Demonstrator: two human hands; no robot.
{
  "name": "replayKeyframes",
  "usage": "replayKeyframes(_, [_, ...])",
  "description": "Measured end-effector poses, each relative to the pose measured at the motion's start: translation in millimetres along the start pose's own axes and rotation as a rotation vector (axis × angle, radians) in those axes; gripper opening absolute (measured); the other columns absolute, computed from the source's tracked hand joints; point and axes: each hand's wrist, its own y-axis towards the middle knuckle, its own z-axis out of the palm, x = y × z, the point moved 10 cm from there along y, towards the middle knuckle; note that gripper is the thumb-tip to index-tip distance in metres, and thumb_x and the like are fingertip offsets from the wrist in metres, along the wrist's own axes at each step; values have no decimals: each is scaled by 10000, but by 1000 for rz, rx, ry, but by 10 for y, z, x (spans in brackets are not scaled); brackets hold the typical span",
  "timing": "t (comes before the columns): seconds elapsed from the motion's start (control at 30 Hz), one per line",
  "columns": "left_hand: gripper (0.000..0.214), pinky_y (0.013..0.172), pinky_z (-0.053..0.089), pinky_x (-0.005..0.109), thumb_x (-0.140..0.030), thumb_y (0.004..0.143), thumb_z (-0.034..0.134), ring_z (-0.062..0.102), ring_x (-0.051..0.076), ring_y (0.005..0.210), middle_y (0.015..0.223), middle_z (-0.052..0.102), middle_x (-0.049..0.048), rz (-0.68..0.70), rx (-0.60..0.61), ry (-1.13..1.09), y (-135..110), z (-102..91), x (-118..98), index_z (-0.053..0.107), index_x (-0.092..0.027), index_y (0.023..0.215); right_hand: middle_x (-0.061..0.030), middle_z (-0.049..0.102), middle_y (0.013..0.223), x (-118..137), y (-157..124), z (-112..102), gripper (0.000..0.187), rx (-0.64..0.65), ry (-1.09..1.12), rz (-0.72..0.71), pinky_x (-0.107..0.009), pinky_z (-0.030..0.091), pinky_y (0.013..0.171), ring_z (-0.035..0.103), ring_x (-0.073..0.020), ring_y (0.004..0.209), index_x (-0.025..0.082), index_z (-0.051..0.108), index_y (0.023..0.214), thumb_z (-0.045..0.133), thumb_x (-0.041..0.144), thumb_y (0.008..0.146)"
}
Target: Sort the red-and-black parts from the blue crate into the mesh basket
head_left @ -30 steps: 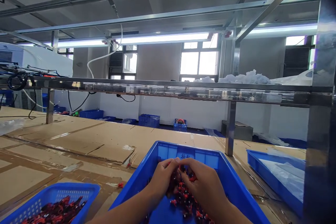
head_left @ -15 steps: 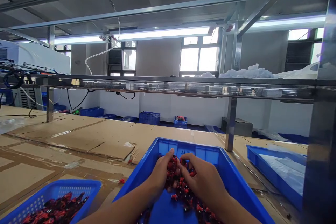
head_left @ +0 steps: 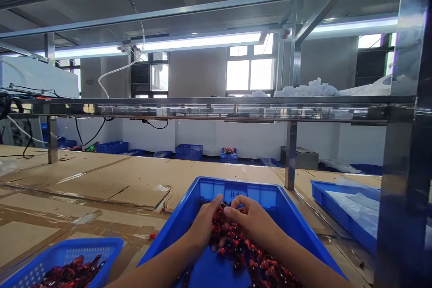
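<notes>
Both hands work inside a deep blue plastic bin (head_left: 305, 229) that holds many small, glossy red-and-black pieces (head_left: 236, 245); their exact kind is too small to tell. My left hand (head_left: 201, 225) is curled, thumb up, around a cluster of these pieces on the left. Facing it, my right hand (head_left: 258, 222) has its thumb and index finger bent together at the cluster, closed on a small red-and-black piece partly hidden by the fingers. Below the hands, loose pieces spread over the bin floor, thickest under my right forearm.
A blue perforated basket (head_left: 113, 247) with similar pieces stands at the lower left. On the right, a blue tray (head_left: 340, 209) holds white plastic sheeting beside a metal post (head_left: 398, 166). Cardboard (head_left: 111, 184) covers the table; a steel shelf (head_left: 202, 107) crosses above it.
The view has turned slightly, shifting the surroundings left. My right thumb has moved a little along the cluster, and my left hand keeps its curled hold.
</notes>
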Motion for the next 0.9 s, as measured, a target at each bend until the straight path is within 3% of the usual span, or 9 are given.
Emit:
replayKeyframes(0.1, [683, 286, 257, 205, -800, 787, 357, 446, 114, 327, 499, 514, 1, 4, 0, 15, -1, 6, -4, 544, -159, 641, 61, 531, 613, 288, -71, -64, 189, -83, -290, -218, -225, 318, 542, 460, -122, 557, 246, 637, 979, 644, 363, 830])
replayKeyframes(0.23, [697, 288, 267, 194, -804, 788, 339, 454, 113, 331, 503, 528, 7, -5, -9, 6, 5, 6, 3, 569, -155, 683, 45, 595, 656, 485, -165, -2, 148, -117, -600, -411, -250, 326, 588, 529, -155, 604, 269, 646, 1020, 575, 291, 891])
replayKeyframes(0.37, [657, 275, 255, 183, -791, 791, 344, 457, 122, 334, 492, 533, 4, -16, -22, -5, 17, -25, 11, 561, -173, 746, 34, 614, 669, 518, -219, 35, 156, -166, -721, -473, -246, 301, 543, 554, -169, 578, 235, 563, 1056, 547, 293, 912])
replayKeyframes(0.53, [511, 254, 272, 194, -686, 794, 467, 416, 120, 290, 420, 465, -32, 101, 61, 62, 61, 22, -42, 529, -185, 718, 29, 617, 674, 612, -327, 150, 135, -135, -740, -562, -249, 332, 571, 573, -168, 597, 247, 563, 1037, 540, 297, 915])
replayKeyframes(0.63, [434, 253, 284, 196, -615, 763, 572, 416, 111, 283, 446, 478, -43, 124, 70, 66, 69, 41, -45, 526, -185, 720, 33, 599, 644, 606, -299, 110, 155, -122, -476, -518, -239, 348, 547, 535, -147, 559, 248, 576, 985, 569, 367, 887])
replayKeyframes(0.73, [395, 248, 277, 188, -567, 774, 604, 433, 106, 285, 476, 491, -51, 118, 76, 81, 49, 64, -58, 507, -190, 710, 82, 430, 488, 261, -97, -14, 303, -65, 170, -189, -203, 260, 364, 320, -97, 367, 229, 529, 893, 481, 528, 883])
replayKeyframes(0.8, [405, 242, 266, 181, -575, 789, 596, 443, 104, 291, 488, 484, -56, 109, 82, 103, 31, 76, -67, 494, -192, 704, 82, 394, 506, 20, 2, -22, 336, -9, 489, 13, -187, 165, 290, 246, -82, 344, 225, 491, 827, 444, 556, 859])
replayKeyframes(0.9, [496, 252, 270, 176, -683, 778, 554, 465, 93, 318, 587, 531, -45, 86, 116, 79, 18, 104, -56, 478, -195, 735, 39, 495, 648, -97, 91, -124, 266, 10, 561, 55, -172, 135, 275, 295, -68, 389, 212, 501, 793, 526, 477, 796])
